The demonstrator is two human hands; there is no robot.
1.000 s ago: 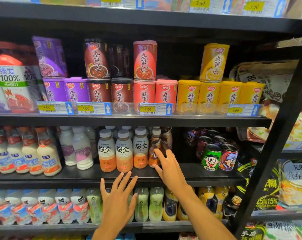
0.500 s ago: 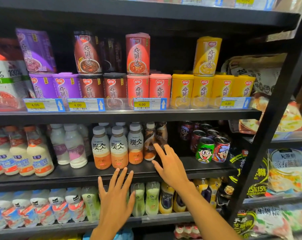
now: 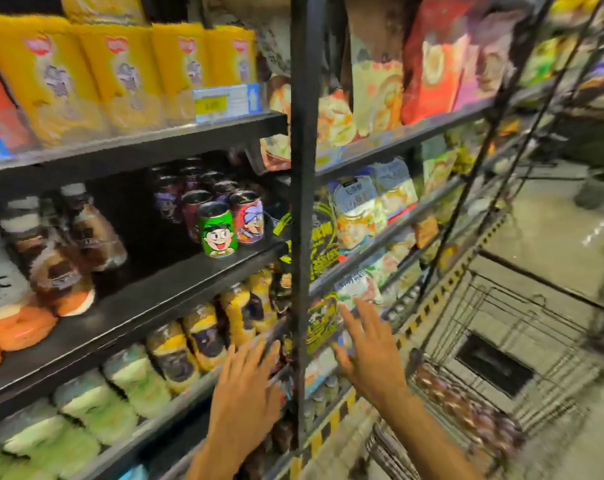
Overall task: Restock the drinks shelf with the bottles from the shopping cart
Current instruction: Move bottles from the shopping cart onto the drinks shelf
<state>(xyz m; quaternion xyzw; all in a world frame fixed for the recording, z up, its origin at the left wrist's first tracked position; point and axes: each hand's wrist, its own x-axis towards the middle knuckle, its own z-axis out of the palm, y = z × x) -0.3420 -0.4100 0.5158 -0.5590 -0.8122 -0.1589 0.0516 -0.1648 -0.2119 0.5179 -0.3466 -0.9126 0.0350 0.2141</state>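
Note:
My left hand (image 3: 245,393) hangs in the air with spread fingers, in front of the lower drinks shelf (image 3: 148,431), holding nothing. My right hand (image 3: 369,344) is also spread and empty, just right of the black upright post (image 3: 302,209). The wire shopping cart (image 3: 494,341) stands at the lower right, with dark-capped bottles (image 3: 466,403) lying in it. The middle drinks shelf (image 3: 137,306) holds brown bottles (image 3: 85,230) and cartoon cans (image 3: 219,230), with a gap between them. The frame is motion-blurred.
Yellow tubs (image 3: 127,71) fill the shelf above. Yellow-labelled bottles (image 3: 207,334) and pale green bottles (image 3: 134,379) line the lower shelf. Snack bags (image 3: 373,209) fill the rack to the right of the post. Grey floor (image 3: 553,237) lies beyond the cart.
The view has swung right and down, bringing the cart into sight. Both hands have left the shelf front; my right hand has moved right past the post, toward the cart.

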